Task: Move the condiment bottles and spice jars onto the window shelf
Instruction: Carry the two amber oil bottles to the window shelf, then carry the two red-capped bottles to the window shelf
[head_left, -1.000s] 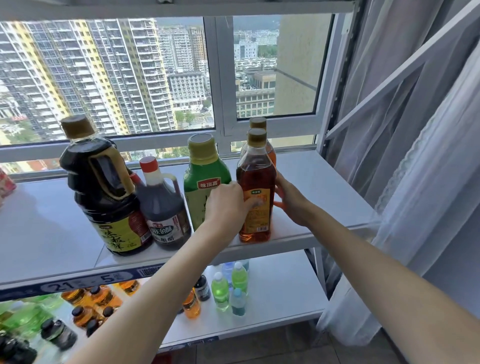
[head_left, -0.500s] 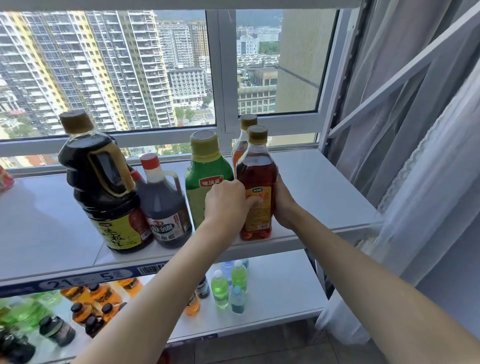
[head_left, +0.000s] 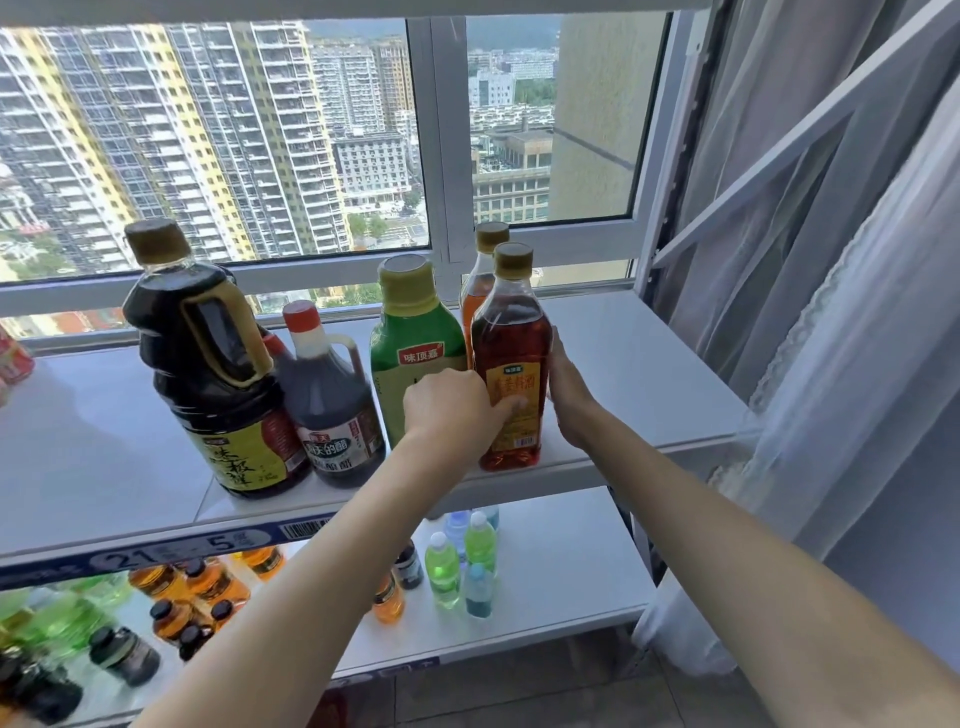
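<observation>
An amber cooking-wine bottle (head_left: 511, 343) with a tan cap stands upright near the front edge of the white window shelf (head_left: 634, 364). My left hand (head_left: 457, 410) grips its left side, thumb on the yellow label. My right hand (head_left: 569, 395) holds its right side, fingers behind the bottle. A second amber bottle (head_left: 480, 291) stands just behind it. To the left stand a green bottle (head_left: 415, 338), a dark vinegar jug (head_left: 330, 400) with a red cap, and a large dark soy sauce jug (head_left: 218, 374) with a handle.
A lower shelf (head_left: 561, 582) carries several small green, blue, orange and dark bottles (head_left: 457, 561). White curtains (head_left: 831, 338) hang at the right, close to the shelf end. The window frame (head_left: 441, 156) backs the shelf. A red package (head_left: 13, 358) sits at the far left.
Both hands stay on the front amber bottle; my right hand has closed in against its side. The view has shifted slightly.
</observation>
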